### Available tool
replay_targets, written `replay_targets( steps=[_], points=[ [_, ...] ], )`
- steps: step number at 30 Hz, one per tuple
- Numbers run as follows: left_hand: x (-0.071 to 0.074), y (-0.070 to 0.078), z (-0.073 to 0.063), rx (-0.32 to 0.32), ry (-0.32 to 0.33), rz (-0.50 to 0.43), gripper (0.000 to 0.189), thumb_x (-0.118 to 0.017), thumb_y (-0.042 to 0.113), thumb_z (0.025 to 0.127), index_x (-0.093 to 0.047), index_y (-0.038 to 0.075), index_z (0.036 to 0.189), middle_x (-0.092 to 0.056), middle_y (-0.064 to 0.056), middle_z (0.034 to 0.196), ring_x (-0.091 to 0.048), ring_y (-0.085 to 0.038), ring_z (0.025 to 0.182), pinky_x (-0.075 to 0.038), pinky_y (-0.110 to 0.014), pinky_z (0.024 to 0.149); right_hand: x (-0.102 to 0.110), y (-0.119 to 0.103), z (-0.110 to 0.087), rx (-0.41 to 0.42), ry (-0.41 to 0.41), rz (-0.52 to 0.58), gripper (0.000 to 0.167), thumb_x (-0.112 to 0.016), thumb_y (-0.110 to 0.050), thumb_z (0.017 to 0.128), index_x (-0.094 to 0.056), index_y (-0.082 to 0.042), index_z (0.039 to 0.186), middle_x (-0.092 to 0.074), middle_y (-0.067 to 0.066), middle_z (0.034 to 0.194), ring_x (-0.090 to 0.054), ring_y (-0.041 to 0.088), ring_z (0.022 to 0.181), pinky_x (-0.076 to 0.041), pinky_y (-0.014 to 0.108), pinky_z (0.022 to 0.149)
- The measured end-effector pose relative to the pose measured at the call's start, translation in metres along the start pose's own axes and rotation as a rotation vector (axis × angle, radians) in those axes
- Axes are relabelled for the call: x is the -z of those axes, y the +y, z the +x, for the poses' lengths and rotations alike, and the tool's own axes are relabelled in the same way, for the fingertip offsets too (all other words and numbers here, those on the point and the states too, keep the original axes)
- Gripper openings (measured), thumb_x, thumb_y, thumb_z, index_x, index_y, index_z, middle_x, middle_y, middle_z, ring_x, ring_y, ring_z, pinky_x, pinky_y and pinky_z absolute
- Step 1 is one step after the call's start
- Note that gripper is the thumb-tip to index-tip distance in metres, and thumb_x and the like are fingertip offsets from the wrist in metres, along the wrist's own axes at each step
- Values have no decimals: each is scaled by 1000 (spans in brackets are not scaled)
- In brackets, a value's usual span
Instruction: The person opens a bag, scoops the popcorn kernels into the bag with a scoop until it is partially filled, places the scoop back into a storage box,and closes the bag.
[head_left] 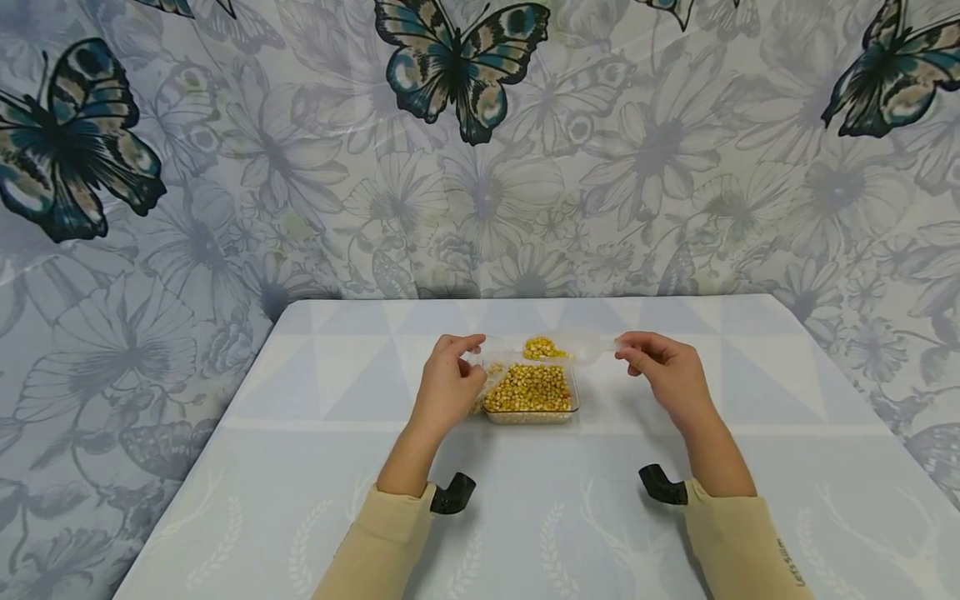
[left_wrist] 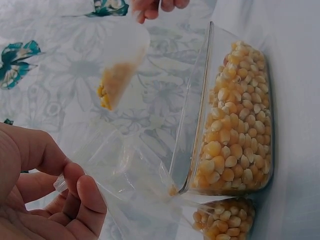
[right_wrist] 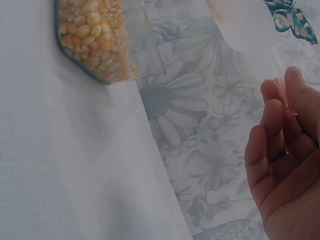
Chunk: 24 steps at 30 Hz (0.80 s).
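A glass container [head_left: 576, 398] filled with yellow corn kernels [head_left: 528, 387] stands on the table. My right hand [head_left: 670, 371] pinches the handle of a translucent plastic scoop [left_wrist: 127, 42], which carries kernels in its bowl and hangs above the container's far side. With thumb and fingers, my left hand [head_left: 447, 379] holds the edge of a clear plastic bag [left_wrist: 132, 175] beside the container. Some kernels [left_wrist: 227, 218] lie in the bottom of that bag, close against the container's end. The bag's mouth spreads toward the scoop in the left wrist view.
The pale patterned table [head_left: 300, 467] extends around the container on all sides. Behind it rises a wall covering [head_left: 480, 217] with flowers and butterflies. A black wrist mount [head_left: 453, 493] juts from the left sleeve, another mount [head_left: 663, 485] from the right.
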<state>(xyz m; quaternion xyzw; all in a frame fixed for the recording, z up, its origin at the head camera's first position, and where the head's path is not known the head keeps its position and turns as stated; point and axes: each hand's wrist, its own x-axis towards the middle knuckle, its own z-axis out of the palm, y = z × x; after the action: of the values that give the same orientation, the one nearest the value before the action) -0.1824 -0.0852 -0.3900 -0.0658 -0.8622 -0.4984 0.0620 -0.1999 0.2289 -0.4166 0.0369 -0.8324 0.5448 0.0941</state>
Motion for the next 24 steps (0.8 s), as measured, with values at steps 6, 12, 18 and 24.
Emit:
replay_targets(
  steps=[6,12,18,24],
  points=[
    [0,1,0,5,0,9,49,-54,-1,88,-63,9,135,-57,-9,115,-47,-16,72,-42,-27,62,0,-11,-3,22,11,49,31,-67,-25,96,-70,-1,115,-68,-21,87,-60,5,72,-53,18,67],
    [0,2,0,4,-2,5,50,-54,-1,88,-62,9,136,-57,-9,115,-48,-16,73,-42,-27,63,-7,-21,-5,84,6,80,27,-68,-18,94,-71,2,113,-71,-13,88,-60,6,72,-54,19,68],
    [0,1,0,6,-5,2,50,-54,-1,88,-62,8,136,-57,-9,115,-48,-16,73,-42,-27,63,-11,-26,-7,97,-9,53,27,-69,-18,94,-72,0,113,-68,-19,83,-60,5,72,-54,16,67],
    [-1,1,0,-3,-9,1,49,-54,-1,88,-61,6,137,-57,-10,116,-48,-16,73,-42,-27,63,-13,-23,-6,103,-1,6,27,-69,-21,94,-72,-2,113,-67,-19,84,-61,5,73,-54,15,69]
  ],
)
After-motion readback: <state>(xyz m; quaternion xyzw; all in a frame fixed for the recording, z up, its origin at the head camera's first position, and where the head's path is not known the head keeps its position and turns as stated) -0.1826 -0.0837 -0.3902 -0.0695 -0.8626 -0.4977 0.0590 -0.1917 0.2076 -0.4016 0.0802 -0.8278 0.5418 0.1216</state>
